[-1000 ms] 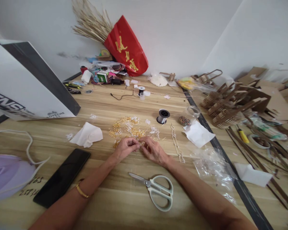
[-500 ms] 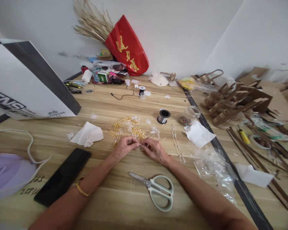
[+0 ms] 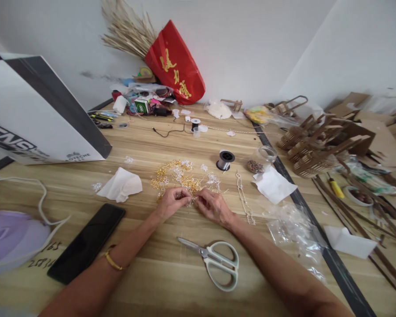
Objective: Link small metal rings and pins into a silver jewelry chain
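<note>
My left hand point(image 3: 170, 202) and my right hand point(image 3: 214, 206) meet fingertip to fingertip at the near edge of a heap of small gold and clear beads point(image 3: 178, 175) on the wooden table point(image 3: 158, 281). Both hands pinch something tiny between them, too small to name. A finished bead chain point(image 3: 243, 197) lies just right of my right hand. A spool of clear thread point(image 3: 225, 160) stands beyond the heap. Pale green scissors point(image 3: 218, 263) lie between my forearms, closed.
A black phone point(image 3: 87, 241) lies at the near left beside crumpled white tissue point(image 3: 121, 185). A large white and black bag point(image 3: 36, 114) stands at left. A bead jar point(image 3: 262, 159), paper and plastic bags sit right; wooden model parts point(image 3: 320, 143) crowd the far right.
Both hands have kept pinching at the heap's edge, shifting only slightly away from me. Nothing else has moved.
</note>
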The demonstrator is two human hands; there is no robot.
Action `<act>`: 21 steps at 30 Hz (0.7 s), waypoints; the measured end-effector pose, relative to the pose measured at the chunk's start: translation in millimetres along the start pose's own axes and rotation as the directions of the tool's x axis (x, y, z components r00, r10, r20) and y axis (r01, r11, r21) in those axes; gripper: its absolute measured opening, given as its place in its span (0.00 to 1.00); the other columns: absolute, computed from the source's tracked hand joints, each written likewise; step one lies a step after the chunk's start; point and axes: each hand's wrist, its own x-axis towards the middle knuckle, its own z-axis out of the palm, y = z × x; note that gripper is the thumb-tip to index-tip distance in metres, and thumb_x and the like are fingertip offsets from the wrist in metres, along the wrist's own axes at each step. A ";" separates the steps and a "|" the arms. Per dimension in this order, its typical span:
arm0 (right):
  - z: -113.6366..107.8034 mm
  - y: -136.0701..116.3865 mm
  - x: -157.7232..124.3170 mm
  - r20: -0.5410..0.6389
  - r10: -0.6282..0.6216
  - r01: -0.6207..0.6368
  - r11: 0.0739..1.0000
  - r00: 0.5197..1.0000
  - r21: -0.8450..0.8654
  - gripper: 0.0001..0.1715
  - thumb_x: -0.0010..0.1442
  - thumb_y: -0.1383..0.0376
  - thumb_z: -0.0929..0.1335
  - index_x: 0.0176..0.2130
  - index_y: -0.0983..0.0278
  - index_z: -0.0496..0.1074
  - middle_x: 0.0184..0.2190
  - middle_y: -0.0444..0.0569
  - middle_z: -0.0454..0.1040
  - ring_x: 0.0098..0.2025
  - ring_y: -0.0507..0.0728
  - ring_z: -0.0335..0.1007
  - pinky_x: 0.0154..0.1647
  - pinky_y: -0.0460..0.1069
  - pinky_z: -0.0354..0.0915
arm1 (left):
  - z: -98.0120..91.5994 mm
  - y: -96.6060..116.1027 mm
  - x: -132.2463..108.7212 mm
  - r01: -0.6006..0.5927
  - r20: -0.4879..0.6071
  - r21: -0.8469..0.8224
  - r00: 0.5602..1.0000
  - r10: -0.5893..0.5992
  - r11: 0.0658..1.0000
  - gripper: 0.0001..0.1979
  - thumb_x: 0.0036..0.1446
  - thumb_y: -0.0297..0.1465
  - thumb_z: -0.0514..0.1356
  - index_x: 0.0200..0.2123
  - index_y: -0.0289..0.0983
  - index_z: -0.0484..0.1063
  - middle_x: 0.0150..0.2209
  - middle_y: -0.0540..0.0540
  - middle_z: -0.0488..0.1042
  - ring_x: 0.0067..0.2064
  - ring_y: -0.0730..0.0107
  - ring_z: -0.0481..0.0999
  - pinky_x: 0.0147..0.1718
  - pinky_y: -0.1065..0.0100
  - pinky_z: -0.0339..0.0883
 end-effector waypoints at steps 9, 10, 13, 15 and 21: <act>-1.1 -5.1 0.5 0.024 -0.005 0.005 1.000 1.000 0.006 0.08 0.65 0.68 0.59 0.43 0.64 0.64 0.33 0.50 0.70 0.31 0.53 0.67 0.31 0.46 0.65 | 1.3 -2.3 -1.4 0.003 0.017 0.044 1.000 -0.004 0.999 0.07 0.48 0.32 0.62 0.26 0.32 0.72 0.22 0.50 0.71 0.25 0.75 0.69 0.27 0.73 0.63; -1.3 -5.8 0.5 0.024 -0.013 0.013 1.000 1.000 -0.005 0.08 0.65 0.68 0.59 0.44 0.64 0.64 0.33 0.50 0.70 0.32 0.53 0.67 0.31 0.47 0.66 | 1.5 -1.7 -1.7 0.009 0.022 0.044 1.000 -0.010 0.999 0.07 0.48 0.32 0.62 0.25 0.32 0.72 0.22 0.50 0.71 0.25 0.75 0.69 0.26 0.73 0.62; -2.6 -6.7 0.2 0.041 -0.076 0.078 0.996 0.996 -0.054 0.13 0.65 0.69 0.59 0.49 0.63 0.64 0.38 0.52 0.70 0.37 0.54 0.69 0.34 0.47 0.67 | 2.0 -0.7 -2.2 0.017 0.045 0.032 0.999 -0.018 0.999 0.07 0.47 0.32 0.63 0.25 0.33 0.71 0.21 0.51 0.70 0.25 0.75 0.68 0.26 0.73 0.62; -3.3 -6.0 -0.5 0.061 -0.126 0.132 0.986 0.990 -0.105 0.17 0.65 0.70 0.58 0.53 0.62 0.62 0.41 0.53 0.69 0.39 0.55 0.68 0.34 0.47 0.67 | 2.2 -0.8 -2.4 0.020 0.053 0.020 0.998 -0.021 1.000 0.07 0.46 0.32 0.63 0.24 0.33 0.71 0.21 0.51 0.70 0.25 0.75 0.68 0.26 0.73 0.62; -4.3 -0.8 -2.9 0.065 -0.236 0.245 0.938 0.970 -0.244 0.22 0.64 0.71 0.58 0.56 0.60 0.61 0.40 0.53 0.69 0.40 0.55 0.67 0.31 0.46 0.67 | 2.3 -1.3 -2.2 0.037 0.068 -0.006 0.997 -0.036 0.999 0.06 0.46 0.31 0.62 0.25 0.33 0.72 0.21 0.51 0.70 0.25 0.75 0.69 0.25 0.74 0.61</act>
